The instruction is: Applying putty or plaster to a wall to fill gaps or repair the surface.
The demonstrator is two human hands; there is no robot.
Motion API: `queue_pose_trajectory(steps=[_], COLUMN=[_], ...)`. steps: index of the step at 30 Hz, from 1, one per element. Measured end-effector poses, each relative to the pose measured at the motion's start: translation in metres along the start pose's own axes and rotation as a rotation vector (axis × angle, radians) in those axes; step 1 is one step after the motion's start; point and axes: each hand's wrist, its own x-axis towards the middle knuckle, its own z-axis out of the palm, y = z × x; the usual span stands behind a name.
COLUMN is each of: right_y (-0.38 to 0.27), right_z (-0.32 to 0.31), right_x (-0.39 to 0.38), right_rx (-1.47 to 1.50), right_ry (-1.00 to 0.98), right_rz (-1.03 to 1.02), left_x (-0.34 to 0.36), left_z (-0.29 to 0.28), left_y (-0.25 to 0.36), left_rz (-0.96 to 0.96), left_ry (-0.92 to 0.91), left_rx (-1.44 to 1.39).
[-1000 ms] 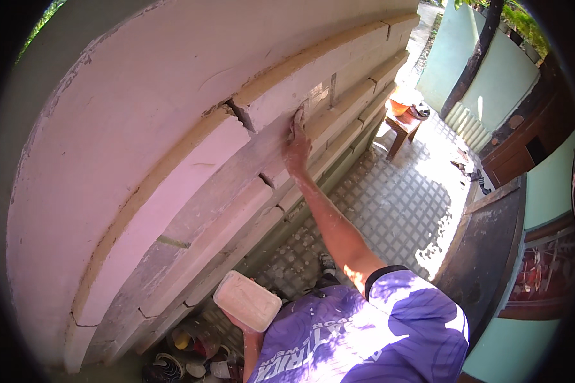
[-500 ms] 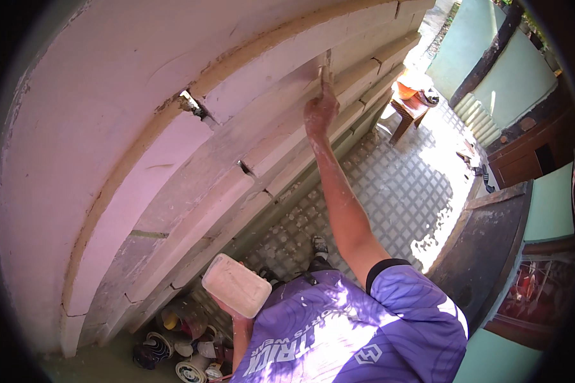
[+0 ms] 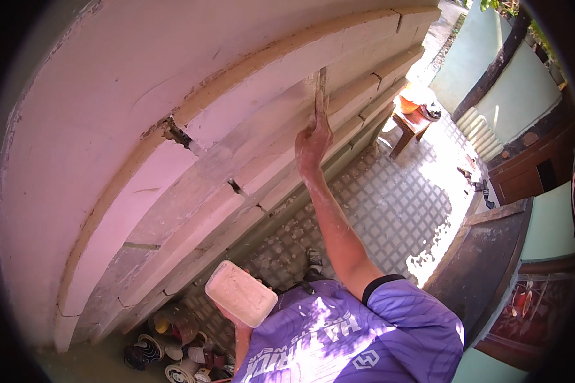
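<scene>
My right hand (image 3: 313, 147) reaches up and forward, its fingers closed round a thin flat tool that looks like a putty knife (image 3: 321, 96). The tool's far end lies at a recessed band of the stepped pinkish wall (image 3: 255, 105). Down by my chest, my left hand (image 3: 236, 319) holds up a pale rectangular plastic tub (image 3: 241, 295) from beneath and from the side. Smooth pinkish-white paste fills the tub, which hides most of the left fingers. Dark gaps (image 3: 179, 132) break the ledges nearer to me.
Several cans and buckets (image 3: 182, 370) stand on the floor at lower left. Farther off, a wooden stool (image 3: 406, 131) bears an orange item. A dark wooden panel (image 3: 479, 249) is on the right, along the tiled floor (image 3: 383, 204).
The view has shifted, so the wall and my right hand appear lower. The putty knife has moved slightly left along the wall. The tub remains in my left hand.
</scene>
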Motion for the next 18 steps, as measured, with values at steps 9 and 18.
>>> queue_pose_trajectory(steps=[9, 18], right_y=[-0.042, 0.031], right_z=[-0.002, 0.037], right_x=[-0.105, 0.022], right_rx=[0.389, 0.096], right_ry=[-0.612, 0.001], right_rz=[-0.399, 0.072], left_x=[0.006, 0.008], left_z=[-0.023, -0.046], left_y=[-0.004, 0.002], left_rz=[0.025, 0.133], left_ry=[0.038, 0.075], left_rx=[0.036, 0.120])
